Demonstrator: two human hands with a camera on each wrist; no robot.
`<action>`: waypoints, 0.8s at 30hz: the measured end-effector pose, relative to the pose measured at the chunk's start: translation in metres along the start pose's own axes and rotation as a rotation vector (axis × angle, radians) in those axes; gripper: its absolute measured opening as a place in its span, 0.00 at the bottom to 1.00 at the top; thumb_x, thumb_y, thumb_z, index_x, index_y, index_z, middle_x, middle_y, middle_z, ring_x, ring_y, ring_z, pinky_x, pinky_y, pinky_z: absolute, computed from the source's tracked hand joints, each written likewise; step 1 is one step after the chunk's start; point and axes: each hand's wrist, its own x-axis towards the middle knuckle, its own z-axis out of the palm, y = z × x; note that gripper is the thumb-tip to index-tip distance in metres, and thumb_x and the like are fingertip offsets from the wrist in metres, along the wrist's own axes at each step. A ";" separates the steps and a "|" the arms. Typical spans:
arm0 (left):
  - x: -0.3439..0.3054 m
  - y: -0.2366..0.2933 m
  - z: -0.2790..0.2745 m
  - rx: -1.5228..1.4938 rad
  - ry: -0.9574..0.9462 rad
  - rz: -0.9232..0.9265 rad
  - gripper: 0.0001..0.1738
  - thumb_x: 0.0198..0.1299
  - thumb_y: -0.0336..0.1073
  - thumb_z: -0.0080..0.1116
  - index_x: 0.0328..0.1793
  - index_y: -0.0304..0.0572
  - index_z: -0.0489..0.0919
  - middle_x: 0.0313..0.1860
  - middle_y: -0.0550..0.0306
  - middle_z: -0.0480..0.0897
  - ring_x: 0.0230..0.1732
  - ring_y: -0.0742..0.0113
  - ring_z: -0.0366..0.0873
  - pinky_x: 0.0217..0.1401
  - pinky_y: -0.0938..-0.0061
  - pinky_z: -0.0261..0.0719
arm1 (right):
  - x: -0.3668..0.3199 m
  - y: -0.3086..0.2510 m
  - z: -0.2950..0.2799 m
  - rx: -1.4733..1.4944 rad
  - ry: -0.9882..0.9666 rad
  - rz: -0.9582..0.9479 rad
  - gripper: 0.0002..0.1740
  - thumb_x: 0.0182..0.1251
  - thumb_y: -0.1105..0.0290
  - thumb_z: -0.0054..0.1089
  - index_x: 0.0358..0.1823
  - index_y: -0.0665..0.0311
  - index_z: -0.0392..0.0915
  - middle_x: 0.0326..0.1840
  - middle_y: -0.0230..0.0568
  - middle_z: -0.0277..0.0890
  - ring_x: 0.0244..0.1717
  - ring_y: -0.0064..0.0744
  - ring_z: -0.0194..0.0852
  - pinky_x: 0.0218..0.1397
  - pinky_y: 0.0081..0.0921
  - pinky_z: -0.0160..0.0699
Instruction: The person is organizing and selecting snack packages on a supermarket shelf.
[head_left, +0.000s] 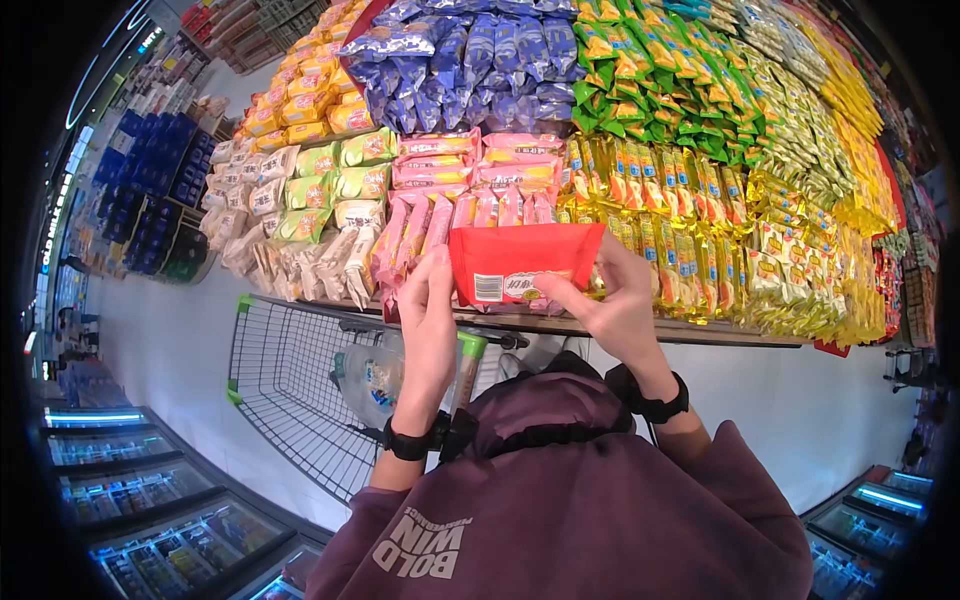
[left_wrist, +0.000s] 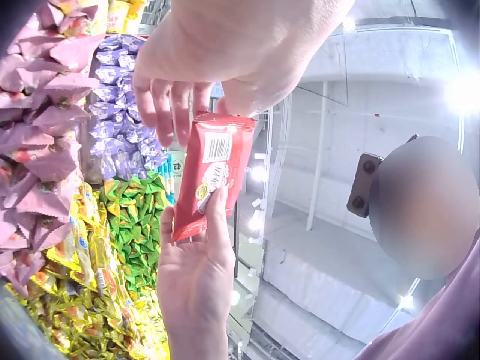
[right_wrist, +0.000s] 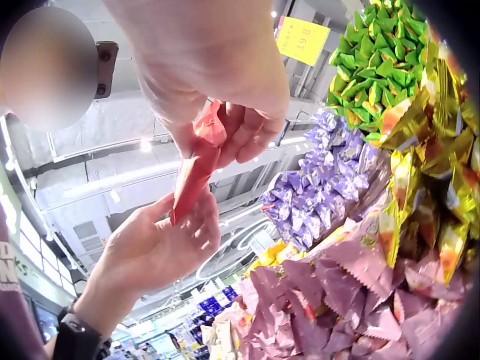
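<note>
A red snack packet [head_left: 522,249] with a white barcode label is held up in front of the body by both hands. My right hand [head_left: 625,305] grips its right end, the thumb lying across the printed face and the fingers behind. At the other end is my left hand [head_left: 428,312], with the packet's edge between thumb and fingers. Seen in the left wrist view, the packet [left_wrist: 201,169] has its barcode end under the left hand [left_wrist: 225,56]. The right wrist view shows the packet [right_wrist: 196,178] nearly edge-on. Pink snack packets [head_left: 437,165] lie just beyond it.
A wide display holds blue-purple packets [head_left: 480,60], green packets [head_left: 660,85] and yellow packets [head_left: 700,270] in heaps. A wire shopping cart [head_left: 285,380] stands at the left, with a clear plastic bag [head_left: 370,380] inside. Glass-topped freezers [head_left: 150,500] line the lower left.
</note>
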 end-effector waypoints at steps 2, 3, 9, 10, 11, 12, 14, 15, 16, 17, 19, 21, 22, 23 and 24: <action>-0.005 0.005 0.006 -0.007 -0.082 0.021 0.07 0.73 0.31 0.56 0.48 0.34 0.80 0.41 0.62 0.84 0.43 0.78 0.80 0.51 0.80 0.78 | 0.000 0.007 0.004 0.088 0.000 0.053 0.16 0.59 0.78 0.75 0.47 0.70 0.80 0.40 0.40 0.86 0.37 0.18 0.80 0.38 0.20 0.78; -0.008 0.010 0.011 -0.012 -0.123 0.032 0.08 0.72 0.31 0.59 0.51 0.33 0.80 0.42 0.61 0.85 0.43 0.78 0.81 0.50 0.81 0.79 | 0.000 0.005 0.006 0.152 0.009 0.069 0.17 0.60 0.79 0.74 0.48 0.72 0.78 0.42 0.41 0.86 0.39 0.18 0.81 0.41 0.20 0.79; -0.012 0.019 0.015 0.103 -0.218 -0.067 0.18 0.60 0.26 0.72 0.55 0.31 0.81 0.45 0.57 0.87 0.42 0.77 0.84 0.47 0.79 0.83 | 0.003 -0.009 0.013 0.385 0.006 0.158 0.21 0.62 0.82 0.71 0.54 0.75 0.73 0.48 0.45 0.84 0.47 0.23 0.83 0.50 0.20 0.82; -0.012 0.018 0.014 0.120 -0.213 -0.043 0.18 0.59 0.26 0.72 0.54 0.31 0.82 0.45 0.57 0.88 0.41 0.77 0.84 0.47 0.79 0.83 | 0.003 -0.012 0.014 0.404 0.006 0.169 0.21 0.62 0.82 0.71 0.54 0.75 0.73 0.48 0.44 0.84 0.47 0.22 0.83 0.50 0.21 0.82; -0.011 0.017 0.014 0.136 -0.208 -0.020 0.17 0.59 0.25 0.72 0.54 0.31 0.82 0.45 0.57 0.88 0.41 0.77 0.84 0.47 0.79 0.83 | 0.003 -0.014 0.015 0.422 0.006 0.183 0.21 0.62 0.82 0.71 0.55 0.74 0.73 0.48 0.43 0.84 0.48 0.22 0.82 0.50 0.21 0.82; -0.011 0.017 0.012 0.153 -0.203 0.004 0.17 0.59 0.25 0.72 0.54 0.31 0.82 0.45 0.56 0.88 0.41 0.77 0.84 0.46 0.79 0.83 | 0.003 -0.012 0.014 0.382 -0.018 0.173 0.22 0.62 0.81 0.71 0.56 0.74 0.73 0.48 0.43 0.84 0.47 0.23 0.83 0.51 0.22 0.82; -0.009 0.016 0.008 0.190 -0.233 0.043 0.18 0.58 0.26 0.73 0.54 0.31 0.83 0.45 0.57 0.88 0.40 0.77 0.84 0.46 0.79 0.83 | 0.001 -0.007 0.011 0.301 -0.064 0.153 0.24 0.62 0.80 0.72 0.58 0.72 0.72 0.48 0.42 0.84 0.47 0.23 0.83 0.52 0.23 0.81; -0.007 0.017 0.005 0.209 -0.249 0.062 0.18 0.57 0.26 0.73 0.54 0.31 0.83 0.45 0.57 0.88 0.40 0.77 0.84 0.46 0.79 0.83 | 0.001 -0.005 0.010 0.281 -0.052 0.123 0.25 0.62 0.79 0.72 0.58 0.72 0.72 0.48 0.42 0.85 0.47 0.23 0.83 0.53 0.24 0.81; -0.005 0.020 0.001 0.259 -0.311 0.032 0.18 0.57 0.26 0.74 0.54 0.31 0.83 0.44 0.57 0.88 0.41 0.77 0.84 0.46 0.79 0.83 | 0.002 -0.002 0.008 0.261 -0.039 0.093 0.25 0.62 0.78 0.73 0.59 0.71 0.73 0.47 0.41 0.85 0.47 0.23 0.83 0.54 0.24 0.81; -0.003 0.025 -0.003 0.309 -0.374 0.002 0.19 0.56 0.26 0.74 0.54 0.30 0.84 0.44 0.56 0.88 0.41 0.77 0.84 0.46 0.79 0.83 | 0.002 -0.001 0.006 0.240 -0.027 0.064 0.25 0.62 0.77 0.73 0.59 0.70 0.73 0.47 0.41 0.85 0.47 0.23 0.83 0.55 0.24 0.80; -0.001 0.029 -0.004 0.378 -0.457 -0.030 0.19 0.56 0.26 0.74 0.53 0.30 0.84 0.44 0.56 0.88 0.41 0.77 0.84 0.46 0.79 0.83 | 0.005 -0.008 -0.004 0.161 -0.131 0.091 0.24 0.62 0.76 0.73 0.58 0.70 0.74 0.45 0.40 0.85 0.45 0.22 0.83 0.54 0.24 0.80; -0.001 0.029 -0.004 0.417 -0.497 -0.031 0.19 0.55 0.26 0.74 0.53 0.30 0.84 0.43 0.56 0.88 0.41 0.76 0.84 0.45 0.78 0.83 | 0.005 -0.007 -0.005 0.139 -0.178 0.104 0.23 0.62 0.75 0.74 0.57 0.70 0.76 0.43 0.38 0.86 0.43 0.20 0.82 0.53 0.23 0.79; -0.001 0.026 -0.002 0.338 -0.436 -0.023 0.19 0.55 0.26 0.74 0.53 0.30 0.84 0.42 0.56 0.88 0.41 0.76 0.84 0.45 0.78 0.84 | 0.003 0.000 -0.002 0.155 -0.172 0.105 0.23 0.62 0.75 0.74 0.56 0.71 0.76 0.41 0.38 0.86 0.42 0.19 0.82 0.52 0.22 0.79; -0.001 0.022 0.001 0.259 -0.374 -0.015 0.19 0.55 0.25 0.73 0.53 0.31 0.83 0.42 0.56 0.88 0.40 0.76 0.84 0.44 0.78 0.84 | 0.002 0.004 -0.001 0.172 -0.167 0.104 0.22 0.62 0.75 0.74 0.56 0.71 0.77 0.40 0.38 0.86 0.41 0.18 0.82 0.51 0.21 0.79; -0.002 0.019 0.003 0.180 -0.311 -0.007 0.19 0.56 0.25 0.73 0.53 0.31 0.83 0.42 0.56 0.87 0.40 0.75 0.85 0.44 0.78 0.84 | 0.002 0.001 -0.001 0.209 -0.189 0.150 0.22 0.62 0.74 0.74 0.56 0.71 0.77 0.40 0.38 0.86 0.41 0.18 0.82 0.50 0.21 0.80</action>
